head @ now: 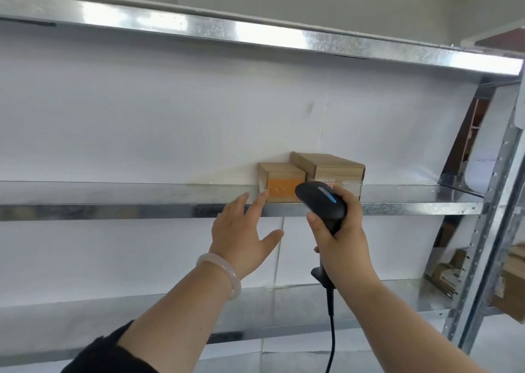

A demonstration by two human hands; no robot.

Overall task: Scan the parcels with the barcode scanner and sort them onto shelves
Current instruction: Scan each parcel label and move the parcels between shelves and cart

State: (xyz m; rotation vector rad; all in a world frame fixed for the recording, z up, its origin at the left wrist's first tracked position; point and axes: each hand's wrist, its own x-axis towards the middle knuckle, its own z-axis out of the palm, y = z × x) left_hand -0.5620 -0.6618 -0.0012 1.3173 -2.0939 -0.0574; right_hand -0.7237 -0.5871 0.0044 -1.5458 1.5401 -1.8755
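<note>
Nearest to me, my right hand (338, 236) is wrapped around the grip of the black barcode scanner (322, 202), fingers closed tight on the handle. Its long axis runs nearly upright, handle down, and its head tips forward and away from me toward the shelf, a blue light strip on its back. Its black cable (331, 333) drops from the base of the handle and leaves the bottom edge of view.

My left hand (244, 230) is empty and spread, fingers stretched forward and thumb out to the side, a pale bangle (224, 274) at the wrist and a dark sleeve (108, 355) pushed back on the forearm. Its fingertips reach close to the small parcel (281, 182); whether they touch it I cannot tell.

That small parcel sits on the middle metal shelf (113, 199) at its front edge, with an orange-yellow face toward me. Just beside it on the right, touching, stands a larger cardboard parcel (332, 168), long axis running back toward the white wall (170, 116). Its front carries a label with red marks under clear tape, partly hidden by the scanner and too blurred to read.

Beyond the steel upright (494, 202) at right, more cartons (449, 273) are dim and cut off.
</note>
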